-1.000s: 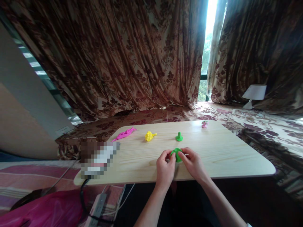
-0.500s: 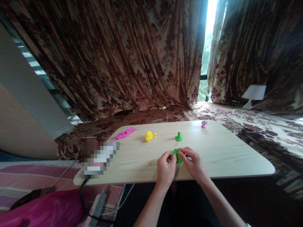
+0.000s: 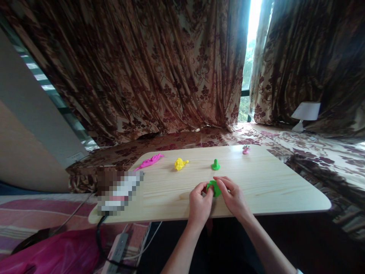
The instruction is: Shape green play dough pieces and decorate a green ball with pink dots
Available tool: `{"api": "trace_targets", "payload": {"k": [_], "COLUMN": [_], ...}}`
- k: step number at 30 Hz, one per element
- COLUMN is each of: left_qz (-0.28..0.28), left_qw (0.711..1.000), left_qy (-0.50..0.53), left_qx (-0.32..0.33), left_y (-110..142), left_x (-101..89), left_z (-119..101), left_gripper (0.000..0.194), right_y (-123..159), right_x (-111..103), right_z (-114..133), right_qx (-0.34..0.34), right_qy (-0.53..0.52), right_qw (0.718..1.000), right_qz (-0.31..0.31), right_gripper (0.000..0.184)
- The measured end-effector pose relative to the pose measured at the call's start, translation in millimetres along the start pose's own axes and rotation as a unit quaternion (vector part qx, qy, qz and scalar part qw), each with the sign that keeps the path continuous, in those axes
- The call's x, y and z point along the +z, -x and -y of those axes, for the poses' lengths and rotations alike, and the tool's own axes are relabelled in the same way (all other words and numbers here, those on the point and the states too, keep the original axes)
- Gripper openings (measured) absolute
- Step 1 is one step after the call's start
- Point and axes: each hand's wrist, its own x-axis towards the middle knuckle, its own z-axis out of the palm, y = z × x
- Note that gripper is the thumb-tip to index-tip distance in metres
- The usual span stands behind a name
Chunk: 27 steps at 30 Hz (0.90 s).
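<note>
Both my hands meet over the near middle of a light wooden table [image 3: 270,186]. My left hand [image 3: 199,203] and my right hand [image 3: 234,196] pinch a lump of green clay [image 3: 213,187] between their fingertips, just above the tabletop. Further back lie a small green clay cone [image 3: 216,165], a yellow clay figure [image 3: 180,164], a long pink clay piece [image 3: 149,161] and a small pink clay bit [image 3: 246,149].
A blurred-out object [image 3: 119,192] lies on the table's left end. A power strip with cables [image 3: 118,247] and pink fabric [image 3: 57,255] lie below left. Patterned curtains [image 3: 156,68] hang behind; a white lamp [image 3: 306,113] stands at the right.
My fingers have worked the green clay and shifted slightly away from me; the lump now looks more gathered between the fingertips. Nothing else on the table moved.
</note>
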Motion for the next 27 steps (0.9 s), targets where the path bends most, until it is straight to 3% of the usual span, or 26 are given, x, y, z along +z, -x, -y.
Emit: {"api": "trace_targets", "payload": {"k": [3,12,27], "left_qz": [-0.005,0.014,0.032], "left_qw": [1.0,1.0,0.999], "left_qy": [0.006,0.012,-0.014], "left_qx": [-0.003,-0.003,0.002], "left_y": [0.1,0.6,1.8], "left_x": [-0.2,-0.8,-1.7], "left_z": [0.2,0.5,-5.1], "left_gripper": [0.017,0.02,0.02], "right_y": [0.7,-0.2,-0.9], "right_x": [1.1,0.4,-1.9], "right_z": [-1.3,1.9,5.8], "right_qx": [0.012,-0.014,-0.016], "right_qy": [-0.003,-0.003,-0.009], "right_qw": [1.0,1.0,1.0], "right_qz": [0.003,0.006,-0.002], "right_gripper": [0.031,0.017,0.02]}}
